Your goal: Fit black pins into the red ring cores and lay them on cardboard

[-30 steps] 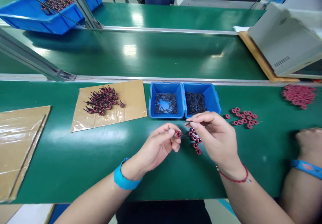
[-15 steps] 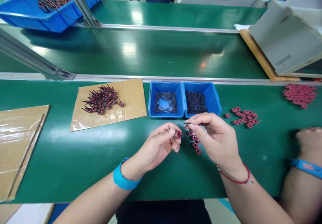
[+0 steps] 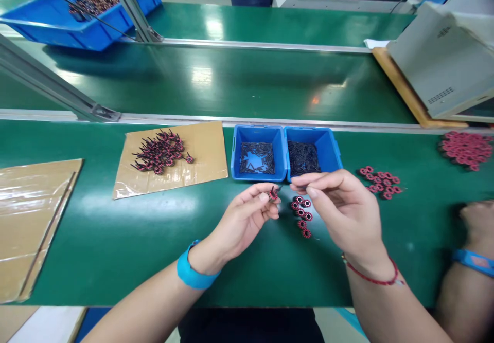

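Note:
Between the thumb and fingers of my left hand point(image 3: 247, 219) is a small red ring-shaped part point(image 3: 273, 195) with a dark piece sticking up from it. My right hand point(image 3: 341, 206) is pinched just to its right, with a thin dark piece point(image 3: 303, 186) at the fingertips, pointing toward the ring part. Several red and black ring parts point(image 3: 301, 213) lie on the green table between my hands. Behind them stand two blue bins, the left bin point(image 3: 259, 174) and the right bin point(image 3: 334, 150), both holding small black tubes point(image 3: 304, 158).
On the left, a cardboard sheet point(image 3: 208, 152) bears a pile of ring parts with black tubes point(image 3: 164, 150). Red rings point(image 3: 382, 181) lie to the right, more point(image 3: 466, 149) farther right. Another person's arm point(image 3: 463, 281) rests at the right edge. A metal post point(image 3: 62, 83) stands left.
My right hand has moved slightly right, away from my left hand. A dark piece now stands up from the ring part, which my left hand has raised a little. The view has shifted slightly.

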Tool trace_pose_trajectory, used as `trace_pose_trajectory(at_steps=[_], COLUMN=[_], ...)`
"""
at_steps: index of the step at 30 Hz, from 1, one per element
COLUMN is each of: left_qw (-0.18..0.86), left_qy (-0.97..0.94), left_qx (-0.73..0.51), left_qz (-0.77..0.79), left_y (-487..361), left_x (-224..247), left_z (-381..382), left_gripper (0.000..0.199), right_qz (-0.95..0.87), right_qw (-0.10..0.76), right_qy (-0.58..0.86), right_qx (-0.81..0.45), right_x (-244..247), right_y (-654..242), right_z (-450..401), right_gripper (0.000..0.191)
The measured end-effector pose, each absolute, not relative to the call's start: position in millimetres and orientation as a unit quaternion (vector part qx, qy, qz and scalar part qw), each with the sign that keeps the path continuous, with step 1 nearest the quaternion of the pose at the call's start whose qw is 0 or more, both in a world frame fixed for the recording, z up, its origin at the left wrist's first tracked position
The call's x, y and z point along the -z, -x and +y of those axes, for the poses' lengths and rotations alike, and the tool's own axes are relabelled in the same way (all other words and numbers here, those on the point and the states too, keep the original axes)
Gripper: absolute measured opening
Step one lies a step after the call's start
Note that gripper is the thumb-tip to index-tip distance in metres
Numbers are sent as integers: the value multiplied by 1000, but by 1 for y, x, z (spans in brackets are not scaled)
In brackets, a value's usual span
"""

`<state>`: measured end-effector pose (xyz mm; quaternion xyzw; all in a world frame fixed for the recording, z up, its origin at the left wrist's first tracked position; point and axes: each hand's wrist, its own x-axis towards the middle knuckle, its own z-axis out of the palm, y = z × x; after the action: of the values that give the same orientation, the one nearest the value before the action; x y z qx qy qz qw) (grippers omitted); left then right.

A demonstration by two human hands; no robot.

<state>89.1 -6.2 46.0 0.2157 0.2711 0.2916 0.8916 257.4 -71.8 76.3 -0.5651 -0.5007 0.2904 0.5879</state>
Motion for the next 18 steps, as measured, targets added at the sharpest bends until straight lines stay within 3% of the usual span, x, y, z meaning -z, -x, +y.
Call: trace_pose_trajectory(at_steps=[18], left_qw=[866], left_qy=[-239], left_qx=[-316], left_qz=[305], left_y=[-91], left_x=[-48], left_z=[-8], left_gripper=[20], right_qz=[-606], right_qw=[523], right_qy=[585], right_qx=[-129], right_x=[-77], right_y=[-246], right_z=[-72], right_gripper=[21])
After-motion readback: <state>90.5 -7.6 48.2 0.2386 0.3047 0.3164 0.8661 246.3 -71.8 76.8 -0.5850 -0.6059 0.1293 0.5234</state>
